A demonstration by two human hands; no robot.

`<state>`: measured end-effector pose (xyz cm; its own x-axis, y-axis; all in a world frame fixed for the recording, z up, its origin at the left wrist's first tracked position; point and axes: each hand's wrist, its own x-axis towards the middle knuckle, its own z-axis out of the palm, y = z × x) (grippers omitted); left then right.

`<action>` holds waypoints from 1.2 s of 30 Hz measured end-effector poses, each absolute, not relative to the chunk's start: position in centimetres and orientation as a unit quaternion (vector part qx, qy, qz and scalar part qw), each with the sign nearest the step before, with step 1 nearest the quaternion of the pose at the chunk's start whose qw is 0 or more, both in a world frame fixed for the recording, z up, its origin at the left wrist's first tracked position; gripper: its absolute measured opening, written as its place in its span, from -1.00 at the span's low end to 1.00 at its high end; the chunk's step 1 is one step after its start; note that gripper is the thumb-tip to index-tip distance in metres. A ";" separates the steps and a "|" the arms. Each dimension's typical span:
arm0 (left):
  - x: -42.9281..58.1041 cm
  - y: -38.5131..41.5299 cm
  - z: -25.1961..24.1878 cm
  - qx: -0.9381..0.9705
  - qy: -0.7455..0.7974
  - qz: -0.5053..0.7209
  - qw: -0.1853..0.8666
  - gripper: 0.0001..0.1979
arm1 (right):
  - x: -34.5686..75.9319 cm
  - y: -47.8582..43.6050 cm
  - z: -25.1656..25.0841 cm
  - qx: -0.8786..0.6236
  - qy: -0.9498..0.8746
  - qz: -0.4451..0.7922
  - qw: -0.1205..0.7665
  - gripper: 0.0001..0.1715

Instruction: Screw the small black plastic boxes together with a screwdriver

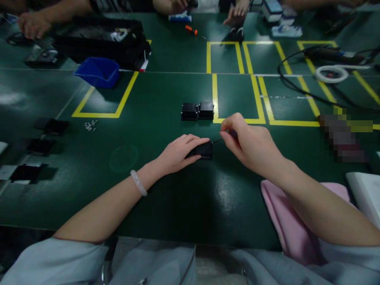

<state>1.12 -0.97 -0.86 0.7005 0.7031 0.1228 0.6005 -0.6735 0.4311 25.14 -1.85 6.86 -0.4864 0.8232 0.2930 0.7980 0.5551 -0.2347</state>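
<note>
My left hand [178, 152] lies over a small black box part [204, 150] on the green table [166, 198], fingers closed along its top and side, holding it down. My right hand [247, 142] is just to its right, fingers pinched round a thin dark tool [233, 134] whose tip points at the part's right edge. Two more black box parts [197, 111] sit side by side a little farther out, beside a yellow taped outline [237, 97].
A blue bin [97, 72] and a black case [103, 39] stand at the far left. Small screws [90, 126] and flat black pieces [44, 134] lie left. Cables and a tape roll [331, 74] are far right. Other people's hands [32, 23] work along the far edge. Pink cloth [282, 213] lies near right.
</note>
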 end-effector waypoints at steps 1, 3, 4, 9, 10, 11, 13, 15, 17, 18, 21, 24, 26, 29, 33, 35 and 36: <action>1.1 -1.0 -0.8 0.904 0.361 0.140 0.183 -0.48 | 25.1 -1.9 6.8 -0.469 -0.861 0.028 0.197 -0.80; 1.1 -1.0 -0.8 0.904 0.361 0.137 0.184 -0.48 | 25.1 -1.9 6.7 -0.461 -0.862 0.008 0.209 -0.81; 1.1 -0.9 -0.8 0.904 0.361 0.136 0.184 -0.48 | 25.2 -1.9 6.6 -0.456 -0.865 -0.004 0.210 -0.82; 1.2 -0.9 -0.8 0.905 0.359 0.139 0.181 -0.47 | 25.1 -1.9 6.7 -0.449 -0.874 -0.028 0.184 -0.70; 1.2 -0.9 -0.8 0.905 0.360 0.138 0.181 -0.47 | 25.1 -1.9 6.7 -0.454 -0.872 -0.024 0.182 -0.70; 1.2 -0.9 -0.8 0.905 0.360 0.136 0.181 -0.47 | 25.1 -1.9 6.6 -0.457 -0.870 -0.021 0.187 -0.72; 1.2 -0.9 -0.8 0.905 0.361 0.135 0.180 -0.48 | 25.1 -1.9 6.5 -0.451 -0.868 -0.017 0.205 -0.79; 1.3 -1.0 -0.8 0.905 0.363 0.133 0.180 -0.48 | 25.1 -1.9 6.4 -0.443 -0.868 -0.021 0.223 -0.81; 1.2 -0.9 -0.8 0.905 0.363 0.132 0.180 -0.48 | 25.1 -1.9 6.4 -0.439 -0.870 -0.026 0.224 -0.81; 1.2 -0.9 -0.8 0.905 0.363 0.132 0.180 -0.47 | 25.2 -1.9 6.4 -0.439 -0.871 -0.028 0.218 -0.81; 1.1 -0.9 -0.9 0.905 0.361 0.133 0.179 -0.46 | 25.2 -1.8 6.5 -0.443 -0.873 -0.043 0.200 -0.69; 1.1 -0.9 -1.0 0.904 0.362 0.136 0.181 -0.46 | 25.1 -1.8 6.5 -0.446 -0.868 -0.050 0.211 -0.72; 1.1 -0.9 -0.9 0.903 0.363 0.136 0.184 -0.47 | 25.1 -1.8 6.5 -0.440 -0.867 -0.041 0.230 -0.80; 1.1 -0.9 -0.9 0.903 0.364 0.137 0.184 -0.47 | 25.1 -1.8 6.5 -0.434 -0.870 -0.039 0.232 -0.81; 1.1 -0.9 -0.9 0.905 0.360 0.140 0.180 -0.47 | 25.2 -1.8 6.5 -0.450 -0.868 -0.048 0.205 -0.67; 1.1 -0.9 -0.8 0.904 0.361 0.138 0.180 -0.47 | 25.2 -1.7 6.5 -0.455 -0.866 -0.036 0.204 -0.69; 1.1 -0.9 -0.8 0.904 0.362 0.136 0.181 -0.47 | 25.2 -1.7 6.5 -0.456 -0.865 -0.028 0.209 -0.72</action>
<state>1.10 -0.89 -0.82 0.6999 0.7047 0.1159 0.6062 -0.6720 0.4254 25.21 -1.73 6.50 -0.4974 0.7768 0.3863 0.7998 0.5831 -0.1425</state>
